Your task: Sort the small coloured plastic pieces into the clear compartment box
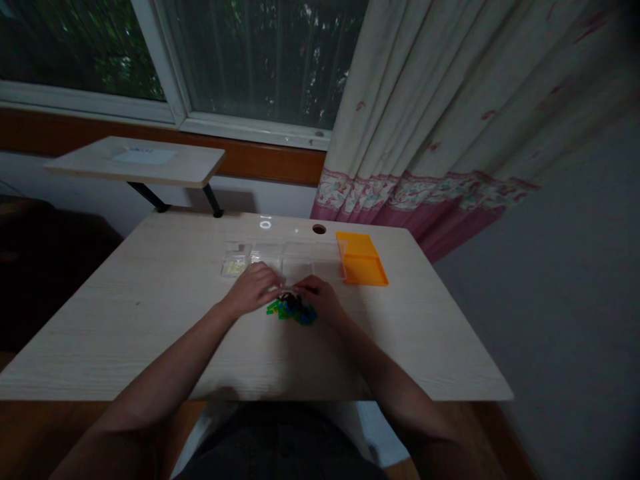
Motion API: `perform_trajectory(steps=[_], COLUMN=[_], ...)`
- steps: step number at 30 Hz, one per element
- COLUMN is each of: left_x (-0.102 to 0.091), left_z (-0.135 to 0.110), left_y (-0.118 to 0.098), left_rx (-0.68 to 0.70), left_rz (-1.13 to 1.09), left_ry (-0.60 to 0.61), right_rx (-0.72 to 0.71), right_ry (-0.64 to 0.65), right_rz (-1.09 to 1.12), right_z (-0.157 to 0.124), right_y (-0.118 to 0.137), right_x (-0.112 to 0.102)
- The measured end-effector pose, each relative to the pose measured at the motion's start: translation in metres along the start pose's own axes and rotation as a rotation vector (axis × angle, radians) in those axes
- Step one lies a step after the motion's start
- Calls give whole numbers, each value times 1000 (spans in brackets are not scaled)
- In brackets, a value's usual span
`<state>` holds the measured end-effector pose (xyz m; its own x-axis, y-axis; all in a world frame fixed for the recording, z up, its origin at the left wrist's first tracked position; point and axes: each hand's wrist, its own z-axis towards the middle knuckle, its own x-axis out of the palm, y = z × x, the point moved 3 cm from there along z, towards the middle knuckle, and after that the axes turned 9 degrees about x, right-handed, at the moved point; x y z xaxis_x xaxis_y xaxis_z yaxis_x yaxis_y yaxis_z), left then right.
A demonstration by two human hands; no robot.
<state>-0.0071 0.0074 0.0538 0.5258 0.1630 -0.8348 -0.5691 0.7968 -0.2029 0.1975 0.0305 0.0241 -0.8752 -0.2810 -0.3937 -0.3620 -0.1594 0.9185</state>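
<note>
A pile of small green, blue and dark plastic pieces (pixel 291 311) lies on the table between my hands. My left hand (pixel 254 288) is at the pile's upper left, its fingers curled together toward the middle. On the other side, my right hand (pixel 323 300) bends its fingers in over the upper right of the pile. The fingertips of both hands nearly meet above the dark pieces; what they pinch there is too small and dim to name. Just beyond my hands are clear plastic boxes (pixel 299 251), and a small clear box (pixel 233 267) at left holds pale yellowish pieces.
An open orange case (pixel 364 260) lies to the right of the clear boxes. Behind it are a round cable hole (pixel 319 229) and a curtain (pixel 400 133). A raised shelf (pixel 190 167) with a paper on it stands at the back left of the table (pixel 415 333).
</note>
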Motion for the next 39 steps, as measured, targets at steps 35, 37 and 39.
perform_trajectory(steps=[35,37,39], left_x=[-36,-38,-38], left_z=[-54,-57,-58], left_y=[88,90,92], left_rx=[-522,-540,-549], left_rz=[375,386,391], left_ry=[-234,-245,-247], right_rx=[-181,-168,-161], right_ry=[46,44,38], right_rz=[-306,-314,-320], right_z=[-6,-6,-6], right_y=[1,0,0], right_x=[-26,-27,-28])
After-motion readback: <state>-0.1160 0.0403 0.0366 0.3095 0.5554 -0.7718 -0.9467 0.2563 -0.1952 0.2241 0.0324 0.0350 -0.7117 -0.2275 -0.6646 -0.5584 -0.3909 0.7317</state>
